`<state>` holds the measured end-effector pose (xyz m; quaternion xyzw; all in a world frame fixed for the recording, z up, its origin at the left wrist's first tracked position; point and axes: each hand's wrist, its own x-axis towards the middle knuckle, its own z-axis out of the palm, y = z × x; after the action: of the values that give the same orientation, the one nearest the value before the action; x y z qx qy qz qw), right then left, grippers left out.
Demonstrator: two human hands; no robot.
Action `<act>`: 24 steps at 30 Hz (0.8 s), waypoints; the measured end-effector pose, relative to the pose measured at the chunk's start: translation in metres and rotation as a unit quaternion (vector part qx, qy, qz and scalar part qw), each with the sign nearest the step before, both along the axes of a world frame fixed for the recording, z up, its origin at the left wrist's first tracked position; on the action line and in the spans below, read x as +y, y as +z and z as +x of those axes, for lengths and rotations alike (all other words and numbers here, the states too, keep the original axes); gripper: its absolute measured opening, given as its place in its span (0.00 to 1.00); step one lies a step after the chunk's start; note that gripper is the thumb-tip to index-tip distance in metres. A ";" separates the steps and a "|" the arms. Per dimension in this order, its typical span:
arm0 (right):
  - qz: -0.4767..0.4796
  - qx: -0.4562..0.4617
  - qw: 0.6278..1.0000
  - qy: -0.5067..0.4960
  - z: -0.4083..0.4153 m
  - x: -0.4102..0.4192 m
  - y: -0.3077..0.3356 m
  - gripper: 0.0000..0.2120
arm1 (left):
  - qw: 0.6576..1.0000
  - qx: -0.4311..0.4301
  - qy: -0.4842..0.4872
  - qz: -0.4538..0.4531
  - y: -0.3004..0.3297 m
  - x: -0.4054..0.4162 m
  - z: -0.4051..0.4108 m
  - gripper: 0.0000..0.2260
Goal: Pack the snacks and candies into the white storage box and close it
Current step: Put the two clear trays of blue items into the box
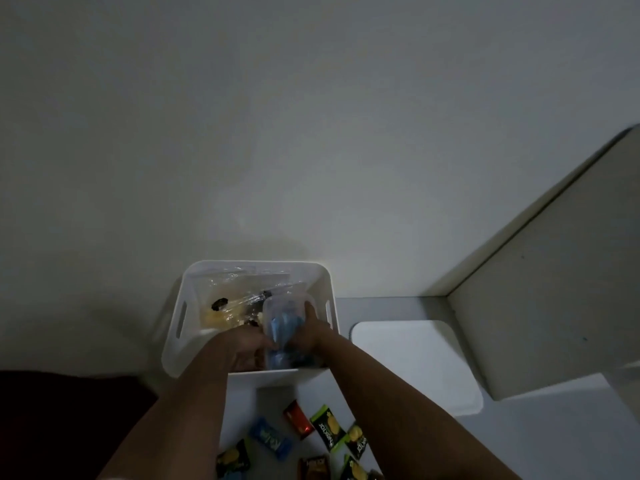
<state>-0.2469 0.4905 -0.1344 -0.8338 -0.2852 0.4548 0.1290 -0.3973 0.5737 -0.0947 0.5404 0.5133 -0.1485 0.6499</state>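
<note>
The white storage box [252,370] stood open on the surface [398,306] while our left hand [242,348] and right hand [310,329], fingers curled round a clear candy tub [282,327], lowered it inside. Next, we judged, the loose packets [327,429] and lid [415,365] needed fetching.

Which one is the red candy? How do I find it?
Find the white storage box where both hands reach in. On the floor just in front of it lie loose snack packets. The red packet is nearest the box, the only red one, between a blue packet and green ones.
</note>
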 end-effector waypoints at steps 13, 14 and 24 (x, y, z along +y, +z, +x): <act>-0.002 -0.178 0.979 0.102 -0.032 -0.008 0.045 0.35 | 0.980 0.043 -0.086 0.173 -0.005 -0.006 0.010 0.05; 0.019 -0.178 0.978 0.111 -0.033 -0.009 0.056 0.27 | 0.972 0.035 -0.088 0.216 -0.001 -0.009 0.009 0.06; 0.273 -0.210 0.929 -0.136 0.003 -0.139 0.095 0.11 | 0.864 -0.091 0.067 0.491 0.048 -0.087 -0.004 0.07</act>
<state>-0.2437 0.3514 -0.0395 -0.8733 -0.3031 0.1522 0.3498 -0.4016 0.4867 -0.0462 0.7647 0.4935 0.2169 0.3531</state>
